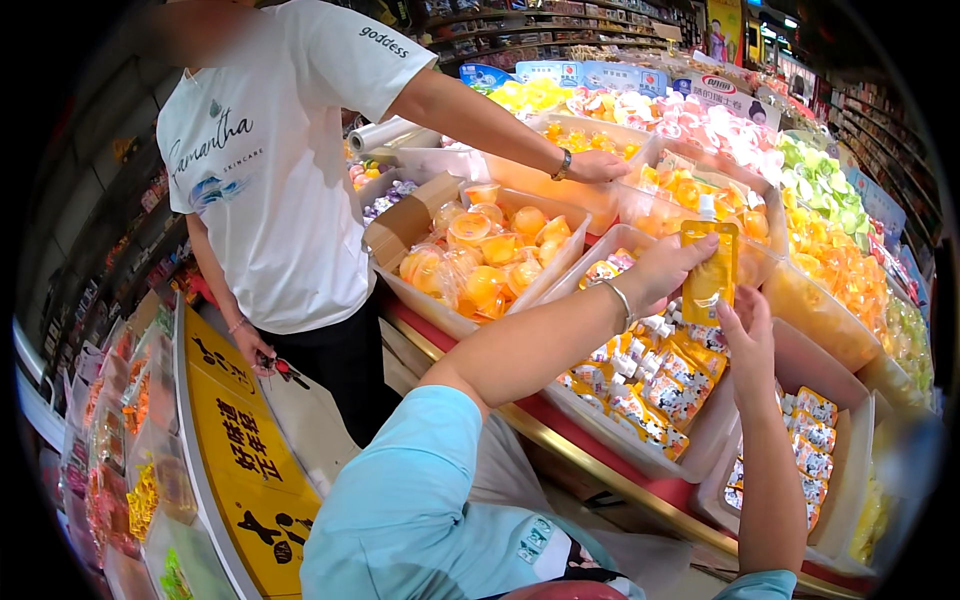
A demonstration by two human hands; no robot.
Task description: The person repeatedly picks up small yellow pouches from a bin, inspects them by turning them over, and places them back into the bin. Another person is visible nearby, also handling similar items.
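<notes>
A yellow spouted drink pouch (706, 280) with a white cap is held upright above the bins. My left hand (672, 268), with a bracelet on the wrist, pinches its upper left edge. At the lower right edge, the fingers of my right hand (747, 325) close on the pouch too. Below both hands sits a translucent bin (625, 450) filled with similar white-capped pouches in patterned orange packs. To its right, another bin (865, 470) holds small patterned packets.
On the left stands a person (270, 170) in a white T-shirt, one hand (598, 166) at a bin rim, the other holding a small dark and red object. Bins of orange jelly cups (485, 260) and green packs (815, 185) cover the sloping display. A yellow-sided counter (240, 450) borders the aisle.
</notes>
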